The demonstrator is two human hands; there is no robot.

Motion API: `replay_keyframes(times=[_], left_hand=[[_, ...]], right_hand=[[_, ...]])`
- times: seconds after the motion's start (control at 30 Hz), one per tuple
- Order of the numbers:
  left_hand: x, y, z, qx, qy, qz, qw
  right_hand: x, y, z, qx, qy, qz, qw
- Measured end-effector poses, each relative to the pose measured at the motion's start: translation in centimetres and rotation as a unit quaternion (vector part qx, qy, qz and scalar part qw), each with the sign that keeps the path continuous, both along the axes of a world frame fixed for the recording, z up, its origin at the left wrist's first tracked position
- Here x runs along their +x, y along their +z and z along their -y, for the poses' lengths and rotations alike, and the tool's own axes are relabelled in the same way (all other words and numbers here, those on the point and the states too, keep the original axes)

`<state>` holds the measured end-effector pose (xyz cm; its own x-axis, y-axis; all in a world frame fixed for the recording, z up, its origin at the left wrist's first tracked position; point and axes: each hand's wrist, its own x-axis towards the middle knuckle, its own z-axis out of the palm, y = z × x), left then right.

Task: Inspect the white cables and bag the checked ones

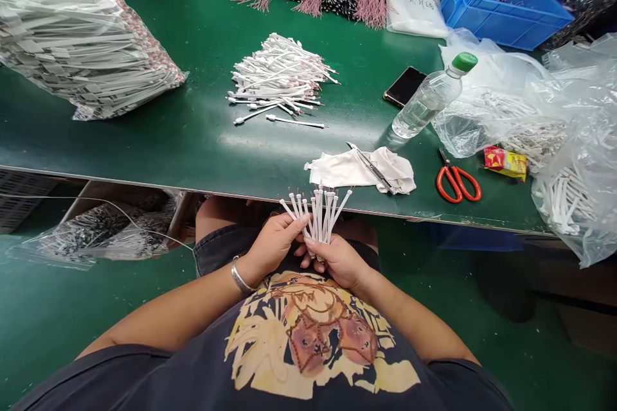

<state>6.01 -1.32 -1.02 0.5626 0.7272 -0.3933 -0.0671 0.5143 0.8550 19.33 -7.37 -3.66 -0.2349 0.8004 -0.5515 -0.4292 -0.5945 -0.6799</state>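
I'm scanning from the left, and the clear bag (110,45) comes first: bulky, packed with white pieces, and if its mouth is loose a bump might spill it, though I can't tell whether it's sealed. Next, the pile (284,74) of white leads, one lying apart at its front; a careless sleeve could scatter more. Now the middle, and here's my main worry: the white cables (318,221) are fanned out above the lap, just off the table edge, so a slackened pinch could drop some to the floor. Right of that, the slim metal tool (371,168) lies across the white cloth (328,169) near the edge, where a forearm might catch it; the red-handled scissors (456,181) pose similar trouble. On to the hands: left hand (274,241) is curled nearly closed, thumb pressing the cables at the fan's left; right hand (343,260) is closed about the lower ends of the rest, some fingers hidden from me.
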Motion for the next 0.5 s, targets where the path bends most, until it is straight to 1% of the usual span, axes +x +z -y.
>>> replay_keyframes(times=[0.33,0.5], left_hand=[[-0.06,-0.19,0.02,0.0,0.001,0.008,1.0],[0.06,-0.39,-0.07,-0.001,0.004,-0.007,1.0]], right_hand=[[-0.04,0.13,-0.13,0.001,0.0,-0.003,1.0],[-0.18,0.18,-0.26,0.0,0.0,-0.002,1.0]])
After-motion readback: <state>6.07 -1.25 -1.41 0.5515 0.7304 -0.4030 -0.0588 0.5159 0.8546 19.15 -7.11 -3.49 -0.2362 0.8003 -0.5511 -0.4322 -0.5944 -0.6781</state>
